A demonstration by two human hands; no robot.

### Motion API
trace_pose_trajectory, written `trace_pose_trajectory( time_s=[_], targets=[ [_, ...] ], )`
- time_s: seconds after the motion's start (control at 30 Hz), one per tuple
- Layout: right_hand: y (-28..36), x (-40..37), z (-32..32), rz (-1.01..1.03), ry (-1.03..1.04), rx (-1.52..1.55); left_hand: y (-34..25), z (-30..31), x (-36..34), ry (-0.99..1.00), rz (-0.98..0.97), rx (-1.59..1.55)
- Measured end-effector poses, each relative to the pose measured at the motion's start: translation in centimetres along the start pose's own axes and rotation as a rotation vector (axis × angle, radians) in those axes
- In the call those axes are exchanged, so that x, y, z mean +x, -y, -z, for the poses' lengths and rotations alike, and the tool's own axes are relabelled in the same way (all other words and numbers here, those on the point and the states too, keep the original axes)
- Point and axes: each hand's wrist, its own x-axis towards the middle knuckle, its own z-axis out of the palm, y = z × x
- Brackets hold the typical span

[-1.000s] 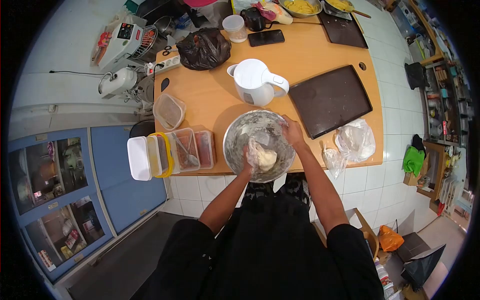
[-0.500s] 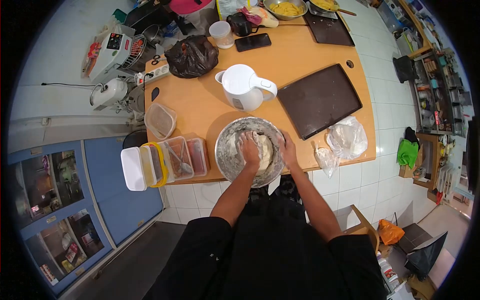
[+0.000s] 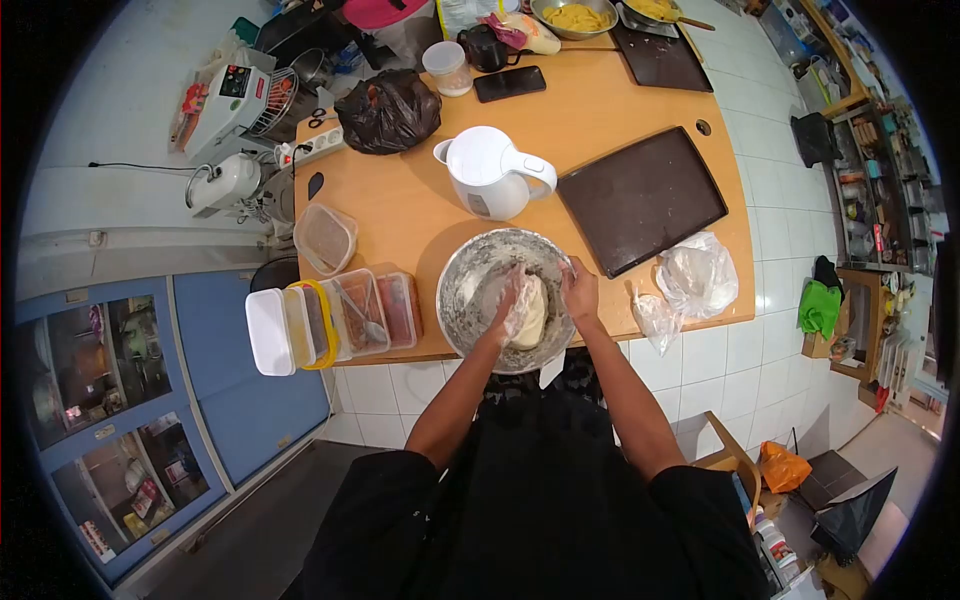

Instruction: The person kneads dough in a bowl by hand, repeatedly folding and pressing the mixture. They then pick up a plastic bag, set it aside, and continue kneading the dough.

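Note:
A round metal bowl (image 3: 462, 262), its inside smeared with flour, stands at the table's near edge. Pale dough (image 3: 530, 316) lies in its right half. My left hand (image 3: 511, 303), coated in flour, is inside the bowl with its palm side against the dough's left face, fingers stretched upward. On the bowl's right rim rests my right hand (image 3: 579, 291), its fingers wrapped over the edge. Just behind the bowl is a white electric kettle (image 3: 487, 175).
On the wooden table (image 3: 400, 210), plastic containers (image 3: 360, 310) stand left of the bowl. A dark tray (image 3: 643, 203) and clear plastic bags (image 3: 697, 275) lie to the right. Farther back are a black bag (image 3: 388, 112), a phone (image 3: 510, 84) and a jar (image 3: 447, 68).
My left hand has turned from lying over the dough to standing upright at its left side. The dough looks narrower and longer. My right hand stays on the rim.

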Motion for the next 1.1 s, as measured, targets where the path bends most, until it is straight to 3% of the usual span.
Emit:
trace_pose_trajectory(
  time_s=[0.03, 0.1, 0.2, 0.3, 0.4, 0.5, 0.6, 0.7, 0.83, 0.93, 1.0, 1.07, 1.1],
  targets=[
    [0.0, 0.1, 0.1, -0.003, 0.006, 0.011, -0.9, -0.9, -0.8, -0.099, -0.105, 0.289],
    [-0.1, 0.2, 0.3, -0.010, 0.023, 0.031, -4.6, -0.8, -2.8, 0.033, 0.032, 0.161],
    [-0.5, 0.0, 0.4, -0.055, 0.036, 0.016, -7.9, -0.9, -4.1, 0.026, -0.150, 0.641],
    [-0.1, -0.1, 0.3, -0.008, 0.000, 0.016, -7.3, -0.6, -3.4, -0.154, -0.190, 0.899],
    [0.8, -0.1, 0.8, -0.022, -0.002, 0.098, -10.1, -1.2, -4.0, -0.160, -0.043, 1.251],
    [0.8, -0.2, 1.0, -0.004, 0.032, 0.034, -13.0, -2.1, -2.2, -0.074, 0.269, 1.154],
    [1.1, -0.3, 0.3, 0.063, 0.009, 0.054, -5.2, -2.0, 1.8, -0.524, -0.181, 1.203],
    [2.0, -0.2, 0.4, 0.068, -0.002, 0.038, -6.8, -3.2, 4.4, -0.703, 0.129, 1.157],
    [2.4, -0.2, 0.1, -0.052, 0.066, -0.033, -3.9, -1.3, 5.4, -0.608, 0.030, 1.530],
    [2.2, -0.1, -0.4, -0.043, 0.015, -0.092, -3.7, -1.4, 5.3, -0.660, -0.169, 1.418],
    [2.1, 0.5, -0.3, -0.039, 0.003, -0.136, -4.5, -1.9, 4.2, -0.389, 0.002, 1.340],
    [1.7, 0.6, -0.5, -0.022, -0.028, -0.146, 0.1, 0.7, 4.5, -0.209, -0.010, 0.726],
    [1.7, 0.8, -0.5, -0.010, -0.042, -0.151, 0.3, 1.2, 4.2, -0.106, 0.026, 0.634]
  ],
)
